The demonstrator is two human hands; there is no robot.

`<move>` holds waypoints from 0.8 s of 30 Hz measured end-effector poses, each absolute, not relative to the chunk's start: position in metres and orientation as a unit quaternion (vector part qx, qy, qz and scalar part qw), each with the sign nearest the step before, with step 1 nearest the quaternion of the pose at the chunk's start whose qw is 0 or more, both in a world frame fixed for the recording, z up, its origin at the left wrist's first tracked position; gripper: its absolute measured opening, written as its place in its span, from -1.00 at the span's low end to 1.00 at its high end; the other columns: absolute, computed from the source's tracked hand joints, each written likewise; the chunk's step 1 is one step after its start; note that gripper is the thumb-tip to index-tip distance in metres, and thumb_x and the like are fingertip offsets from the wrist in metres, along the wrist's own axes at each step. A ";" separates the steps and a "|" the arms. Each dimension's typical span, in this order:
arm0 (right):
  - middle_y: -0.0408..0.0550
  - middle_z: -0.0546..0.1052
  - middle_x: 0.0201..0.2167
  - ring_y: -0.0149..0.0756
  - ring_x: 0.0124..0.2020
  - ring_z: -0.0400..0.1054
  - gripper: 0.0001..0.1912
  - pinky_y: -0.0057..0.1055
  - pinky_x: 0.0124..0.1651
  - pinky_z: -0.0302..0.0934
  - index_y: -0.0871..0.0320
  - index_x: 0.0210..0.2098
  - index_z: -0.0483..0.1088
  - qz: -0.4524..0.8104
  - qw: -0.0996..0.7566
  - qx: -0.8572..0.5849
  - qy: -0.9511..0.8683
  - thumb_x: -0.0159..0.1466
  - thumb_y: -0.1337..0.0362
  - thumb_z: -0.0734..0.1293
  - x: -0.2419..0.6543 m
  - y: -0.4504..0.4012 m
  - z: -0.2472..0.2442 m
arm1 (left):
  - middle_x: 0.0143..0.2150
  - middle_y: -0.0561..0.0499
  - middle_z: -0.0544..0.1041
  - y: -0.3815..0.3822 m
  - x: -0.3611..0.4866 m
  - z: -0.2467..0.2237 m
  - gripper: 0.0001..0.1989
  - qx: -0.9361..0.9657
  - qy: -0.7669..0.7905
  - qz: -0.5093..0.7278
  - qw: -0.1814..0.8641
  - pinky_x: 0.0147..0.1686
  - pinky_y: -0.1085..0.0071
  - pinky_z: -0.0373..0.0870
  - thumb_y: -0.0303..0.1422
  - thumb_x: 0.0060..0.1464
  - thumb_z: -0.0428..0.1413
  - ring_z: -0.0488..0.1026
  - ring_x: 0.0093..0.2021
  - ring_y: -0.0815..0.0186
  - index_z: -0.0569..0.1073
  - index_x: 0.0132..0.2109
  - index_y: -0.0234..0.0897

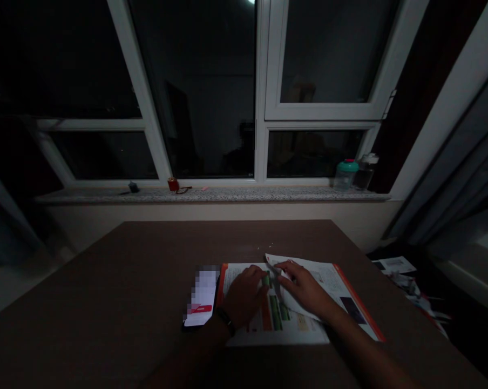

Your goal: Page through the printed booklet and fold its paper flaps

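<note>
An open magazine (292, 336) with orange-edged pages and green pictures lies on the table. My left hand (246, 294), a dark band around its wrist, rests on the left page; its thumb and fingers are apart and press on the paper close to the fold. My right hand (304, 286) pinches a page (286, 296) that curls up from the middle of the magazine. The lifted paper partly covers the right-hand side. Just left of the magazine lies a phone (203, 297) with its screen lit.
The brown table (147, 270) stands below a window with a stone sill (228, 194). On the sill are a small red object (173, 184), a teal-lidded cup (346, 174) and a clear bottle (365, 172). Papers (395, 265) lie beyond the table's right edge.
</note>
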State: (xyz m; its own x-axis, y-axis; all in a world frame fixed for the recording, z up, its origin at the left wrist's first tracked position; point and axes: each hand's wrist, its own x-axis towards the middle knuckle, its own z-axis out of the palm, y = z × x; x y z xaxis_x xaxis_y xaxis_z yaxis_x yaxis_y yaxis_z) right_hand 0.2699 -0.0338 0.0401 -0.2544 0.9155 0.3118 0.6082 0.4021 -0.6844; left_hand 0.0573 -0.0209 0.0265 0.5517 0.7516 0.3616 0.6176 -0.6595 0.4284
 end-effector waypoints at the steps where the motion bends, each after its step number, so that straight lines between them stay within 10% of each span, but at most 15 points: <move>1: -0.04 0.48 -0.08 -0.18 -0.08 0.35 -0.73 -0.26 0.02 0.20 0.05 0.00 0.39 0.227 0.345 -0.494 -0.765 0.34 0.16 0.24 0.262 -0.031 0.041 | -0.01 -0.02 0.38 -0.018 0.053 0.030 -0.82 0.868 0.398 0.270 0.125 0.01 0.24 0.31 -0.41 0.26 -0.01 0.35 -0.02 0.20 0.33 0.00 -0.20; 24: 0.09 0.36 0.14 -0.09 0.21 0.19 -0.53 -0.14 0.27 0.05 0.10 0.15 0.31 0.204 0.271 -0.474 -0.812 0.25 0.28 0.32 0.249 -0.023 0.005 | 0.18 -0.02 0.33 -0.019 0.023 0.019 -0.57 0.925 0.304 0.160 0.165 0.19 0.16 0.16 -0.47 0.14 0.15 0.24 0.18 0.12 0.33 0.13 -0.10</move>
